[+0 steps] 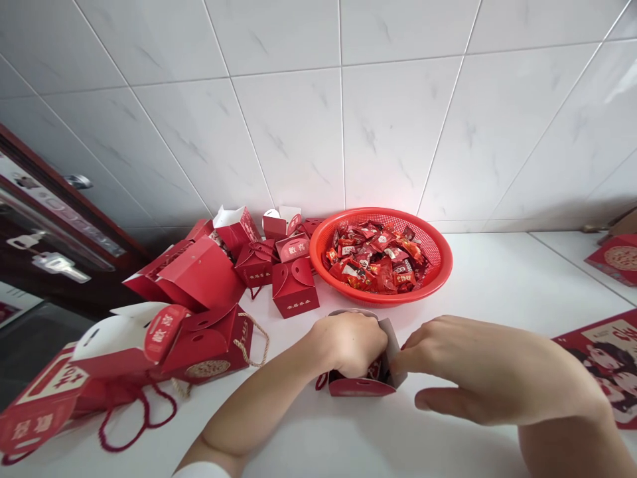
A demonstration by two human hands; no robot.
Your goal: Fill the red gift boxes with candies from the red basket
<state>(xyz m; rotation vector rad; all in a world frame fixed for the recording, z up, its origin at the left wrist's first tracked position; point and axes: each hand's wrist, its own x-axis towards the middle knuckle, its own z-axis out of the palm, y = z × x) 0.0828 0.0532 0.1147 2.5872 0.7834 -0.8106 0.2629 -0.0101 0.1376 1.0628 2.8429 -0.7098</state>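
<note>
A small red gift box (362, 387) with raised flaps stands open on the white counter in front of me. My left hand (352, 342) reaches down into it with curled fingers; the fingertips are hidden inside, and I cannot see what they hold. Some dark red wrapped pieces show beside that hand within the box. At the box's right flap (394, 348), the fingertips of my right hand (478, 368) touch the cardboard, with the thumb well apart. Behind the box sits a red plastic basket (432, 279) full of red-wrapped candies (381, 259).
Small red boxes (295, 290) stand left of the basket. Larger red gift boxes (204, 352) with rope handles crowd the left side. A printed red box (610, 355) lies at right. Keys (60, 264) hang in a dark door on the left. A tiled wall (293, 133) rises behind.
</note>
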